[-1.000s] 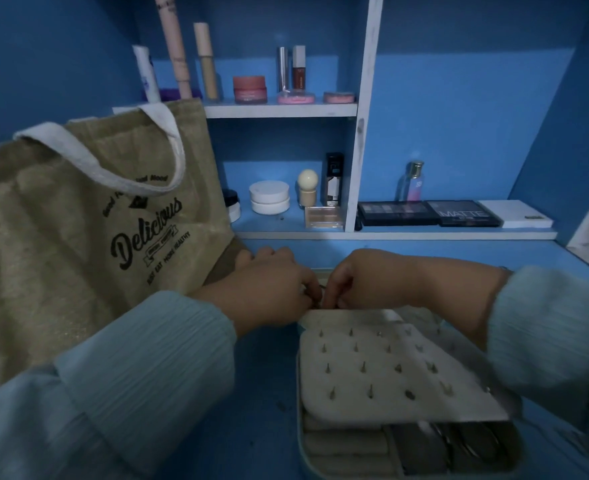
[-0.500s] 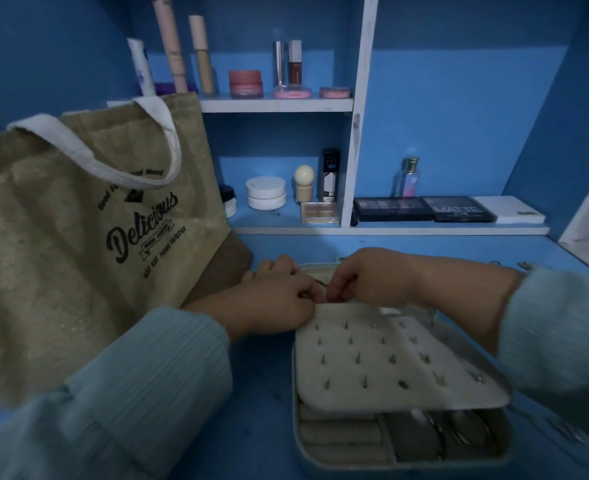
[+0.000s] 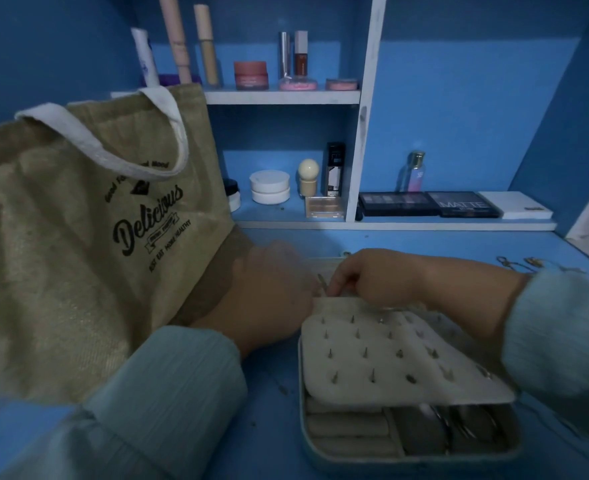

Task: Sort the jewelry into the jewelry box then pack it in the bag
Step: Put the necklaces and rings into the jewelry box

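An open jewelry box lies on the blue desk at the lower right. A cream earring panel studded with several posts rests tilted over its compartments. My left hand and my right hand meet at the panel's far edge, fingers curled together around a small thin metal piece; which hand holds it is unclear. Ring rolls and a dark compartment with bangles show under the panel. A tan burlap bag printed "Delicious" stands at the left. Loose jewelry lies on the desk at the far right.
White shelves behind the desk carry cosmetics: jars, lipsticks, tubes, a perfume bottle and flat eyeshadow palettes. A white box sits at the shelf's right end. Blue walls close in on both sides.
The view has shifted, so the box and hands sit lower and further right in frame. Both hands stay together at the panel's far edge, the left one now blurred by motion.
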The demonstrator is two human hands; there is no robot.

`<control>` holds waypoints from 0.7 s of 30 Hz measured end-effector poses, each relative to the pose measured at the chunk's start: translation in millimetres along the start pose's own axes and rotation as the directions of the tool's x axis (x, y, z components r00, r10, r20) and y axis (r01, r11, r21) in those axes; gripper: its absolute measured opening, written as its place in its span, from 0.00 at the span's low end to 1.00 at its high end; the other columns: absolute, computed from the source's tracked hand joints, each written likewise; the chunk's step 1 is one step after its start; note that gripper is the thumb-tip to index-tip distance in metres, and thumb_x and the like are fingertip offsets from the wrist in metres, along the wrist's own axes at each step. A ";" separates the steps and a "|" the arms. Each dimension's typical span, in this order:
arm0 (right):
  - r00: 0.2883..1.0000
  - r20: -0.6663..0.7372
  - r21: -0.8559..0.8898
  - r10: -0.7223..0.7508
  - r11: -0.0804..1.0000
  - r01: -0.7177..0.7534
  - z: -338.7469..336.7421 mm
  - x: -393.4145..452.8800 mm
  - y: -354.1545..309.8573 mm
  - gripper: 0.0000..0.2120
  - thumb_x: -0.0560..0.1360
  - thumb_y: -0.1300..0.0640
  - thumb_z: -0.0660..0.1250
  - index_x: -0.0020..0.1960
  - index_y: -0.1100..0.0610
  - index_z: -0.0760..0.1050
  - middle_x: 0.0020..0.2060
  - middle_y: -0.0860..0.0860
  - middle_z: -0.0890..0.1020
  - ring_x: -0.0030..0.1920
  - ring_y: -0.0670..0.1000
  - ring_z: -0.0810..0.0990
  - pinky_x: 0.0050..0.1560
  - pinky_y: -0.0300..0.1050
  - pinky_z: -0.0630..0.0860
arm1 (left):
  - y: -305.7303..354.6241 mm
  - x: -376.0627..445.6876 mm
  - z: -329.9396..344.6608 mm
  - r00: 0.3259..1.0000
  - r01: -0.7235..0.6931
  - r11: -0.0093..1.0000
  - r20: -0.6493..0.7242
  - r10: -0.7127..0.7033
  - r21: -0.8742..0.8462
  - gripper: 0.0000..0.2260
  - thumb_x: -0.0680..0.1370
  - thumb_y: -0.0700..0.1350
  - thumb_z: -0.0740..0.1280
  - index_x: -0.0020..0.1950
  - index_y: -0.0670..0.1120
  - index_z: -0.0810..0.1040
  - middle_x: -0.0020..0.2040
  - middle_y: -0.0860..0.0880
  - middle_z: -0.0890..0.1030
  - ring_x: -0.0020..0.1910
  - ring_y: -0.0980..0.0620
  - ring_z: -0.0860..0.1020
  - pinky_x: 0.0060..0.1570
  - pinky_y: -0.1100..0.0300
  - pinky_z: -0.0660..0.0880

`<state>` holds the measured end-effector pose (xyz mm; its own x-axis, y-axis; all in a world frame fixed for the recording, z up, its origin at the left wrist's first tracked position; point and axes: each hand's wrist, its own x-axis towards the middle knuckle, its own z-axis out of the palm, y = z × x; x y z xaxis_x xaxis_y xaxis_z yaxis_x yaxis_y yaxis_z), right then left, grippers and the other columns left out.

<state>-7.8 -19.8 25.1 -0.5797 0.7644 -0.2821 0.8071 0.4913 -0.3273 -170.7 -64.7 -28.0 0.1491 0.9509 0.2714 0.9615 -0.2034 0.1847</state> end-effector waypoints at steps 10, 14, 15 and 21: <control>1.000 -0.004 -0.055 -0.017 0.998 0.017 3.5 -0.4 0.2 0.18 0.77 0.67 0.54 0.61 0.54 0.75 0.60 0.49 0.75 0.52 0.45 0.70 0.38 0.25 0.66 | 0.1 0.2 0.6 0.999 0.032 0.993 0.025 -0.029 -0.113 0.04 0.75 0.54 0.57 0.48 0.61 0.70 0.53 0.58 0.58 0.50 0.62 0.51 0.43 0.63 0.48; 0.998 0.060 -0.045 -0.036 0.998 0.038 3.5 1.7 -0.8 0.20 0.76 0.68 0.53 0.59 0.53 0.75 0.51 0.46 0.74 0.44 0.41 0.69 0.32 0.21 0.64 | 2.8 1.9 -1.2 0.997 0.038 0.995 0.073 -0.031 -0.093 0.04 0.75 0.52 0.56 0.45 0.61 0.69 0.53 0.57 0.58 0.49 0.61 0.52 0.42 0.62 0.48; 0.997 0.062 -0.039 -0.035 0.999 0.037 3.4 2.1 0.0 0.20 0.76 0.68 0.53 0.59 0.52 0.76 0.49 0.45 0.73 0.43 0.40 0.69 0.32 0.21 0.64 | 3.4 2.5 -1.6 0.996 0.040 0.994 0.081 -0.032 -0.101 0.05 0.77 0.49 0.58 0.45 0.60 0.69 0.53 0.57 0.58 0.50 0.60 0.53 0.42 0.62 0.48; 1.000 -0.027 0.065 -0.006 0.998 0.007 -4.0 -0.8 12.4 0.15 0.78 0.62 0.57 0.53 0.48 0.78 0.46 0.42 0.72 0.47 0.41 0.70 0.35 0.20 0.65 | 9.9 9.9 -14.2 0.984 0.073 0.996 0.166 -0.063 -0.054 0.07 0.77 0.49 0.59 0.48 0.61 0.74 0.53 0.56 0.62 0.57 0.56 0.59 0.52 0.60 0.51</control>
<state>3.1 -12.7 24.8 -0.5811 0.7725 -0.2561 0.7939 0.4688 -0.3873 -163.0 -60.6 -10.0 0.1246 0.9872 0.0991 0.9560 -0.1462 0.2542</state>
